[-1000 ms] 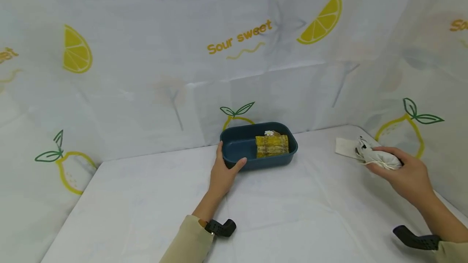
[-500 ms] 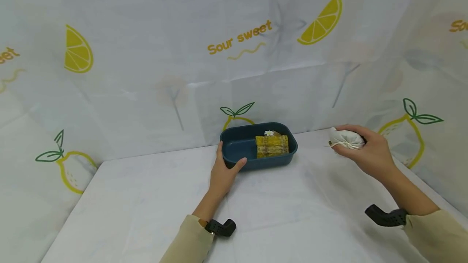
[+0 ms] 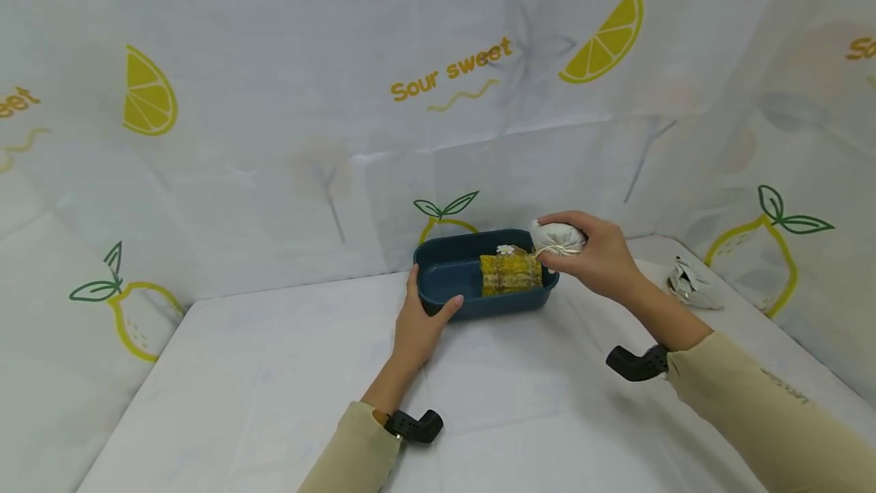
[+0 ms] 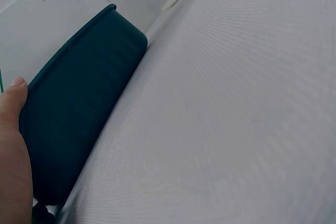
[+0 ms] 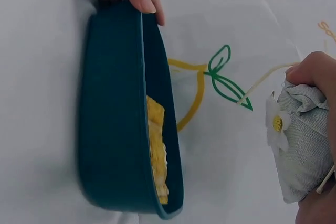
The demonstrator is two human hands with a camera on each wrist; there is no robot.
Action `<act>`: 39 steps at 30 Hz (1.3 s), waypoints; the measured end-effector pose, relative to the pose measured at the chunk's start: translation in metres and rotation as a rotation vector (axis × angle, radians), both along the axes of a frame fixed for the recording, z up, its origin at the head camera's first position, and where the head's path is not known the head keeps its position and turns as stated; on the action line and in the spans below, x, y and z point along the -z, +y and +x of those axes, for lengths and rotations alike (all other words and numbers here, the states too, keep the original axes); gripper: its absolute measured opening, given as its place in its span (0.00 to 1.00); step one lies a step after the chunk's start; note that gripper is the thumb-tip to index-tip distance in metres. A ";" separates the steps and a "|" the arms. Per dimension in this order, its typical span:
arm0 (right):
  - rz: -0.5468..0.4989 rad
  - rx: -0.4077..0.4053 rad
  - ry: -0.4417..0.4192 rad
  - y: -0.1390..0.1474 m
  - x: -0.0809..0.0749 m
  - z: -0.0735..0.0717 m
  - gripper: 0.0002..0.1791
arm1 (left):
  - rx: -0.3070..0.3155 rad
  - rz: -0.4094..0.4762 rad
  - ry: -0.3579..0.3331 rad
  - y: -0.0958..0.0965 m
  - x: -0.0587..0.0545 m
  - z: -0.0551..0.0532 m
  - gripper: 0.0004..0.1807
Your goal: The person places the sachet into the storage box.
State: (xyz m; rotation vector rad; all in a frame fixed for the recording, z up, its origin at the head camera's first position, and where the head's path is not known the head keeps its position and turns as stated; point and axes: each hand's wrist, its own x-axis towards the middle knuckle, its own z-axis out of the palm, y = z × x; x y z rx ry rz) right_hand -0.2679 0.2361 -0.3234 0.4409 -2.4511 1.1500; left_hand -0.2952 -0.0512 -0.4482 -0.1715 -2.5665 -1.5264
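Left hand: thumb and forefinger spread round tray's left corner; slack hold might let it skid.
Blue tray: on table; a bump at the unheld right end could swing it.
Yellow bundle: tray's right half; I'd expect squashing if pressed from above.
Right hand: thumb and fingers pinching white pouch.
White pouch: above tray's right end; its flower might catch the rim.
Whitish bundle: far right, well apart.

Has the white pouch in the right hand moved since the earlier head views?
Yes: the white pouch has moved left in the head view, to the right end of the stationary blue tray.
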 end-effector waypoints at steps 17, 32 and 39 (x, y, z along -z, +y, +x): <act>0.017 -0.130 -0.029 -0.066 0.008 -0.059 0.26 | -0.009 -0.002 0.001 0.001 0.001 -0.002 0.59; 0.279 -0.169 -0.196 -0.088 0.064 -0.112 0.27 | -0.015 -0.011 -0.006 0.001 0.005 -0.003 0.58; 0.467 -0.207 -0.284 -0.096 0.070 -0.122 0.27 | -0.014 -0.014 -0.002 0.000 0.004 -0.004 0.58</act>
